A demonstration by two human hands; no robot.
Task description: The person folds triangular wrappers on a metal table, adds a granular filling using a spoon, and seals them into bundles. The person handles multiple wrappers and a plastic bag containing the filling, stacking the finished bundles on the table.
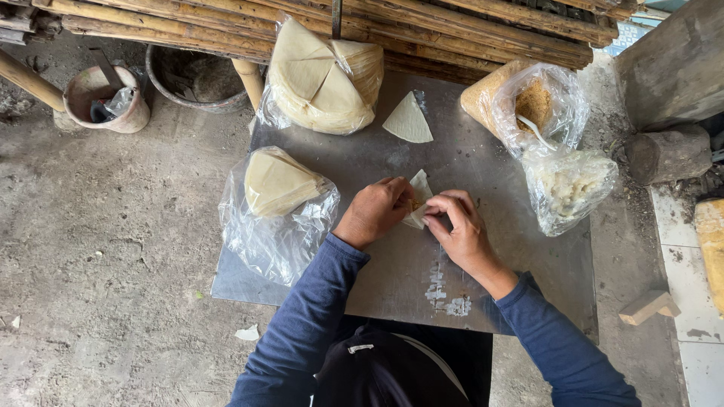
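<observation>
Metal desk (392, 279) on dirt floor, bamboo stack (422, 22) at far edge. Bag of wrapper sheets (324, 79) far left; second wrapper bag (279, 196) near left. Crumb bag (532, 102) and white filling bag (566, 185) far right. Loose triangular wrapper (408, 119) far centre. Left hand (375, 211) and right hand (460, 230) at desk centre, fingers of both pinching small folded wrapper (419, 197).

You see a pale cream triangular pastry sheet (408, 119) on the dull grey metal tray (392, 279), golden-brown crumbs in a clear plastic bag (534, 102), and your dark blue sleeves (302, 324).
</observation>
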